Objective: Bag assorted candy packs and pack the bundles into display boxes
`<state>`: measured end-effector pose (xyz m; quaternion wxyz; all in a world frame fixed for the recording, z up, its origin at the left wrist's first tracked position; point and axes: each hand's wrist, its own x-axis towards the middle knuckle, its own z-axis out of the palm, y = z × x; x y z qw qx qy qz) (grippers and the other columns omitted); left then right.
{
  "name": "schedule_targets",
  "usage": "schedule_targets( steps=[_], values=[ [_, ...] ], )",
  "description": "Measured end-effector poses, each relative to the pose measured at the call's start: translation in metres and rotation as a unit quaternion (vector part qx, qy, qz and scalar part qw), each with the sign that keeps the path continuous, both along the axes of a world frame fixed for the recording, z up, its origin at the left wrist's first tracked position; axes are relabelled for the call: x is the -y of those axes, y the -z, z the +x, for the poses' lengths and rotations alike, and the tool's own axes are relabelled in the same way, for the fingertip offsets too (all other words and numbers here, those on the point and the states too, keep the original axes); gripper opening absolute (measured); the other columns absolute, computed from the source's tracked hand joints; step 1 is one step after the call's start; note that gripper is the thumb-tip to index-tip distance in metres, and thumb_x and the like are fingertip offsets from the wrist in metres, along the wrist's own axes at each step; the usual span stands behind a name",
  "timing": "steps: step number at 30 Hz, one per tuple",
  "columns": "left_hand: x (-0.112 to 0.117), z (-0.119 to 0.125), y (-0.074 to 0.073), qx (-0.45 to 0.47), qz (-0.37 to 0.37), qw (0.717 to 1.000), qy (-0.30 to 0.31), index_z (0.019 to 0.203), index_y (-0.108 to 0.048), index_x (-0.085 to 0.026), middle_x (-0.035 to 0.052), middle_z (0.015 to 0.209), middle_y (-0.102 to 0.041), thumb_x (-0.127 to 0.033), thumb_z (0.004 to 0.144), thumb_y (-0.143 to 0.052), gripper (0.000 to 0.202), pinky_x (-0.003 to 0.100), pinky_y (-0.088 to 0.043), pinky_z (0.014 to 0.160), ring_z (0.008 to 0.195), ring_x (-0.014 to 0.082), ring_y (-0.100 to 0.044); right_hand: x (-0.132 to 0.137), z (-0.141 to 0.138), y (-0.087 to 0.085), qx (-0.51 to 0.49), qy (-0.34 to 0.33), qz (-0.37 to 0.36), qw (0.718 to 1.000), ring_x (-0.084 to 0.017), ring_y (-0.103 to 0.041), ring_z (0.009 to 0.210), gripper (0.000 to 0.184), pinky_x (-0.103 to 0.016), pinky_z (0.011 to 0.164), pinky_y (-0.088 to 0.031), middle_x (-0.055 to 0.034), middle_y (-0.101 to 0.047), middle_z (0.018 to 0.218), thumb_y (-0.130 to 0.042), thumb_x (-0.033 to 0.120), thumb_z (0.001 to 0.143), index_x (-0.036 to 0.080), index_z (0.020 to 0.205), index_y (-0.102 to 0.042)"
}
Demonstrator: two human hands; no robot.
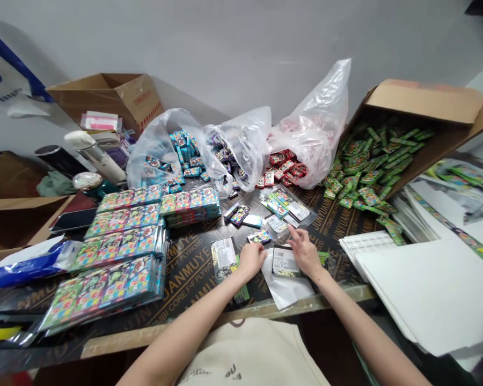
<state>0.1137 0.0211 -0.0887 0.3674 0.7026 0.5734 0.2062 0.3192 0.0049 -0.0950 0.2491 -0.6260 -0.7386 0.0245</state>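
My left hand has its fingers curled together at the left edge of a white sheet; what they pinch, if anything, is hidden. A dark flat packet with a white barcode label lies on that sheet. Over the packet's right end is my right hand, fingers spread, index stretched forward. Just beyond my left hand lies a small colourful pack. A similar labelled packet lies to its left. More small packs and clear-wrapped labelled packets lie farther back.
Stacks of wrapped colourful packs stand on the left. Along the wall, plastic bags spill blue, purple and red packs. A tipped carton of green packs stands back right, with white sheets below it. Bottles stand back left.
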Motion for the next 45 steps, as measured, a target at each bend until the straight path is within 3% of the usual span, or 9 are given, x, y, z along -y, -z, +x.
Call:
schedule_targets(
  steps=[3, 5, 10, 13, 18, 22, 26, 33, 45],
  values=[
    [-0.004, -0.035, -0.009, -0.02, 0.044, 0.999, -0.022, 0.09, -0.065, -0.02, 0.0071, 0.094, -0.063, -0.021, 0.074, -0.057, 0.018, 0.033, -0.036, 0.086, 0.098, 0.0221, -0.052, 0.01, -0.005, 0.027, 0.062, -0.001, 0.013, 0.998, -0.019, -0.056, 0.074, 0.041, -0.035, 0.059, -0.05, -0.013, -0.041, 0.12, -0.039, 0.029, 0.087, 0.029, 0.128, -0.041],
    [-0.012, -0.069, -0.013, -0.041, 0.06, 0.996, -0.057, 0.101, -0.062, -0.021, 0.0085, 0.108, -0.059, -0.022, 0.074, -0.058, 0.027, 0.036, -0.031, 0.092, 0.109, 0.0242, -0.044, 0.009, -0.003, 0.03, 0.06, -0.006, 0.042, 0.997, -0.02, -0.055, 0.079, 0.042, -0.039, 0.069, -0.05, -0.0129, -0.037, 0.124, -0.045, 0.029, 0.085, 0.03, 0.127, -0.043],
    [-0.026, -0.125, -0.013, -0.055, 0.043, 0.994, -0.084, 0.086, -0.067, -0.016, 0.008, 0.088, -0.063, -0.023, 0.058, -0.074, 0.03, 0.037, -0.038, 0.082, 0.092, 0.0264, -0.053, -0.009, -0.03, -0.008, -0.109, -0.004, 0.099, 0.989, -0.022, -0.052, 0.09, 0.058, -0.043, 0.085, -0.044, -0.0143, -0.042, 0.12, -0.052, 0.029, 0.082, 0.025, 0.135, -0.029],
    [-0.026, -0.125, -0.016, -0.018, 0.053, 0.996, -0.071, 0.084, -0.068, -0.016, 0.0055, 0.083, -0.064, -0.021, 0.064, -0.069, 0.02, 0.031, -0.041, 0.078, 0.083, 0.0205, -0.057, -0.019, -0.068, -0.045, -0.279, -0.02, 0.033, 0.959, -0.018, -0.053, 0.079, 0.063, -0.038, 0.078, -0.045, -0.009, -0.053, 0.103, -0.051, 0.03, 0.082, 0.024, 0.138, -0.021],
    [-0.016, -0.115, -0.041, 0.063, 0.078, 0.994, -0.047, 0.083, -0.069, -0.015, 0.0058, 0.083, -0.068, -0.016, 0.072, -0.06, 0.014, 0.026, -0.045, 0.074, 0.078, 0.0168, -0.061, -0.033, -0.117, -0.093, -0.485, -0.141, -0.145, 0.851, -0.013, -0.053, 0.068, 0.068, -0.029, 0.067, -0.045, 0.0018, -0.055, 0.073, -0.056, 0.028, 0.078, 0.024, 0.136, -0.022],
    [-0.005, -0.116, -0.062, 0.1, 0.093, 0.99, -0.032, 0.077, -0.069, -0.016, 0.0051, 0.078, -0.069, -0.019, 0.071, -0.062, 0.009, 0.026, -0.046, 0.069, 0.072, 0.0172, -0.062, -0.037, -0.133, -0.108, -0.532, -0.192, -0.251, 0.785, -0.011, -0.052, 0.061, 0.078, -0.025, 0.063, -0.043, 0.0052, -0.054, 0.067, -0.064, 0.025, 0.07, 0.025, 0.136, -0.023],
    [0.006, -0.116, -0.073, 0.109, 0.138, 0.984, -0.004, 0.074, -0.069, -0.017, 0.0051, 0.074, -0.068, -0.018, 0.073, -0.06, 0.009, 0.026, -0.044, 0.067, 0.068, 0.0164, -0.06, -0.036, -0.141, -0.109, -0.544, -0.204, -0.3, 0.756, -0.009, -0.051, 0.058, 0.083, -0.023, 0.061, -0.04, 0.0071, -0.055, 0.062, -0.068, 0.022, 0.065, 0.023, 0.135, -0.024],
    [0.012, -0.114, -0.076, 0.175, 0.091, 0.978, -0.066, 0.065, -0.064, -0.015, 0.0064, 0.071, -0.068, -0.018, 0.068, -0.063, 0.005, 0.027, -0.047, 0.064, 0.067, 0.0169, -0.062, -0.03, -0.151, -0.104, -0.54, -0.192, -0.318, 0.755, -0.009, -0.053, 0.057, 0.081, -0.023, 0.06, -0.04, 0.0073, -0.056, 0.06, -0.07, 0.022, 0.063, 0.024, 0.133, -0.028],
    [0.016, -0.104, -0.075, 0.121, 0.172, 0.974, -0.085, 0.058, -0.054, -0.015, 0.0008, 0.061, -0.06, -0.023, 0.066, -0.065, 0.016, 0.023, -0.039, 0.057, 0.058, 0.0121, -0.053, -0.027, -0.16, -0.088, -0.513, -0.178, -0.252, 0.801, -0.009, -0.051, 0.057, 0.08, -0.023, 0.059, -0.042, 0.0079, -0.051, 0.059, -0.068, 0.021, 0.063, 0.025, 0.132, -0.028]
  ],
)
